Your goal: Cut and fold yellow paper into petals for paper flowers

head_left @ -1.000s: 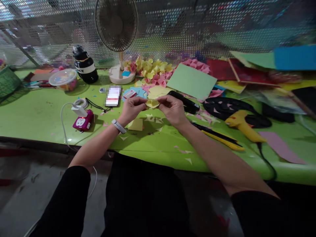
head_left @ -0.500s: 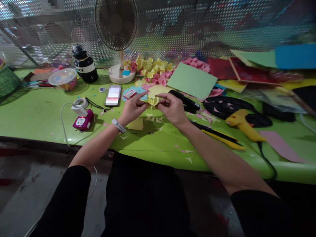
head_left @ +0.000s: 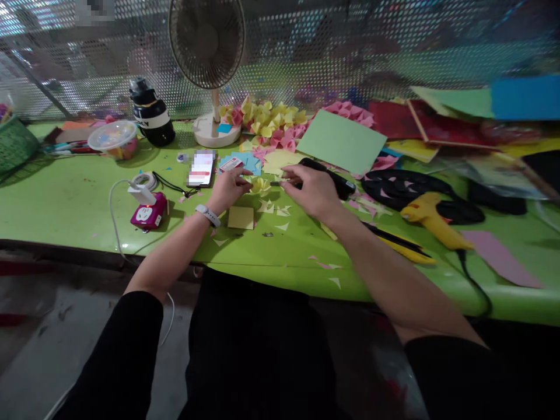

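Observation:
My left hand (head_left: 229, 189), with a pale watch band (head_left: 207, 216) on its wrist, has its fingertips closed on a folded yellow paper flower (head_left: 261, 186). To the right of the flower is my right hand (head_left: 311, 189), its thumb and fingers pinched. A small dark tip shows between those fingertips and the flower; I cannot make out what it is. Below the hands lie a square yellow paper (head_left: 240, 217) and pale paper scraps (head_left: 275, 207). A cream paper sheet (head_left: 282, 162) lies just beyond the fingers.
At the back stand a fan (head_left: 214, 137), a dark bottle (head_left: 153, 119) and a heap of yellow and pink folded papers (head_left: 273, 119). On the right are a yellow glue gun (head_left: 431, 219) and a yellow-black cutter (head_left: 402, 248). A phone (head_left: 201, 169) and a purple socket block (head_left: 149, 213) lie left.
My left hand has moved slightly left with the paper flower. My right hand's fingertips have come away from the flower and shifted a little right; a small dark tip now shows at them.

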Demonstrator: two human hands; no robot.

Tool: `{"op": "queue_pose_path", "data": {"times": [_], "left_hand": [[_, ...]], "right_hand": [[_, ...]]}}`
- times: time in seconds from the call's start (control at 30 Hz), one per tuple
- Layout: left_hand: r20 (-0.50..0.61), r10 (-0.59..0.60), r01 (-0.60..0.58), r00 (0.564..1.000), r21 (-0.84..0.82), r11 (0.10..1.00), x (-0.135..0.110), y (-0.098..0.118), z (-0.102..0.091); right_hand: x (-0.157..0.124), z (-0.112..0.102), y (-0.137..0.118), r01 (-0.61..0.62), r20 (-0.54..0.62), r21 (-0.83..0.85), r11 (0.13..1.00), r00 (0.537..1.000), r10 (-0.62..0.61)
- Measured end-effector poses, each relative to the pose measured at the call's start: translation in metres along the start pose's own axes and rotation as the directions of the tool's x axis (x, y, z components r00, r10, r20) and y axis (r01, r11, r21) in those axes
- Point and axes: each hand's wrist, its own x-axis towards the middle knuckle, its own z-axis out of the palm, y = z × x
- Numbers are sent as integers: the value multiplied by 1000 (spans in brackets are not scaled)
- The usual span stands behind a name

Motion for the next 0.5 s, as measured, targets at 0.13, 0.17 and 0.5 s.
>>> {"op": "queue_pose_path", "data": {"times": [0.13, 0.17, 0.5], "left_hand": [[-25, -7, 9, 1000, 65, 998, 2, -2, -4], [-50, 5, -1, 999, 89, 996, 2, -2, -5], [-200, 76, -50, 977, 133, 990, 8, 1, -16]], "right_hand": [[3, -12, 7, 27, 159, -119, 993, 987, -8], [3, -13, 9, 37, 224, -152, 988, 975, -2], [-6, 5, 12, 154, 494, -277, 949, 869, 3]]}}
